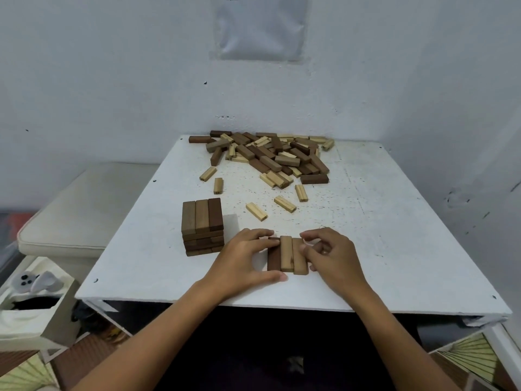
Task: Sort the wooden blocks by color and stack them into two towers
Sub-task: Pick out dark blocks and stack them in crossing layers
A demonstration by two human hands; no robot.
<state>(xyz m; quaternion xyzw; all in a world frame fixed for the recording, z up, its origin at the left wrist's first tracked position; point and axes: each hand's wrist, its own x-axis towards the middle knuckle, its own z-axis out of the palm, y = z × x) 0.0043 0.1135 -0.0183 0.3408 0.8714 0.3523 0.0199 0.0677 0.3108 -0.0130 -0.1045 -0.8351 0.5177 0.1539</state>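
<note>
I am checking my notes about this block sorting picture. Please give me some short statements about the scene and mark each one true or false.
1. A dark block tower stands on the white table, to the left of the hands. True.
2. The left hand and the right hand hold a row of three dark blocks between them. True.
3. The three blocks in the hands stand upright on their ends. False: they lie flat, side by side.
4. The unsorted pile holds only light blocks. False: dark and light blocks are mixed in it.
5. A few loose light blocks lie between the pile and the hands. True.
</note>
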